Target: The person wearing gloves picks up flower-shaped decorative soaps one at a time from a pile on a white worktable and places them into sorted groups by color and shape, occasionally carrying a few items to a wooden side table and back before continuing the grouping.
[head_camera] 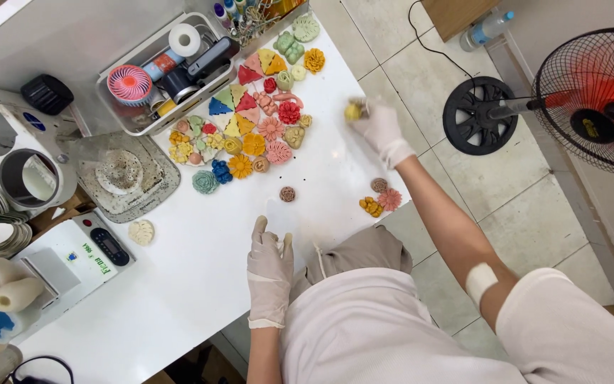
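Note:
My right hand [380, 129], in a white glove, reaches out over the white table's right edge and grips a small yellow moulded piece [352, 111]. My left hand [269, 263], also gloved, lies flat on the table [200, 277] near its front edge, fingers together, holding nothing. A small brown rose-shaped piece [288, 193] sits just beyond my left fingertips. A cluster of many coloured flower and wedge shapes [250, 131] spreads across the middle of the table. Near my right forearm lie a brown piece [379, 185], a pink flower [391, 199] and an orange piece [371, 207].
A white basket [124, 112] with a small pink fan, tape and tools stands at the back. A dusty tray [124, 174], a digital scale [72, 259] and a white machine [15, 153] sit left. A standing fan [595, 99] is on the tiled floor, right.

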